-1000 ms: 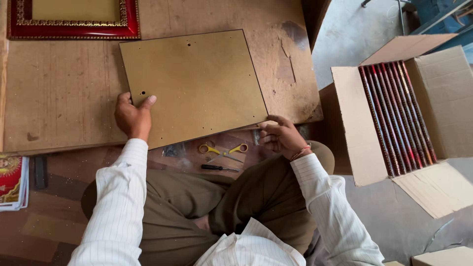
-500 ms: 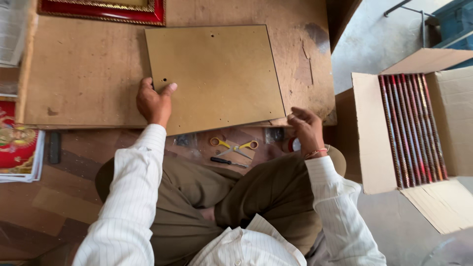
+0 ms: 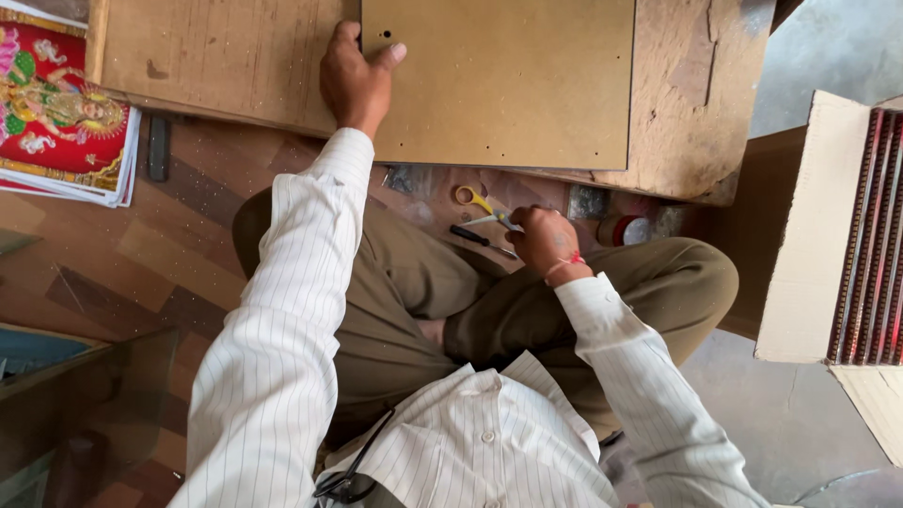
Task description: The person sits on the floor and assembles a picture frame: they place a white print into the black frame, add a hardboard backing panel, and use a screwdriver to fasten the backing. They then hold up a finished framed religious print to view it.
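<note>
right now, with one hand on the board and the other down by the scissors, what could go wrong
The brown board overhangs the low wooden table and only the left hand pins it, so it might slide off. The right hand is at the scissors, reaching under that overhang; its fingers could catch the blades.

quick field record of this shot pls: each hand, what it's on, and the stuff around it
left hand: flat on the corner of the brown board
right hand: down by the scissors, fingers hidden, contact unclear
board: lies on the low wooden table
dark tool: on the floor beside the scissors
cardboard box: to the right, open, holding long red strips
prints: colourful stack at the left
</note>
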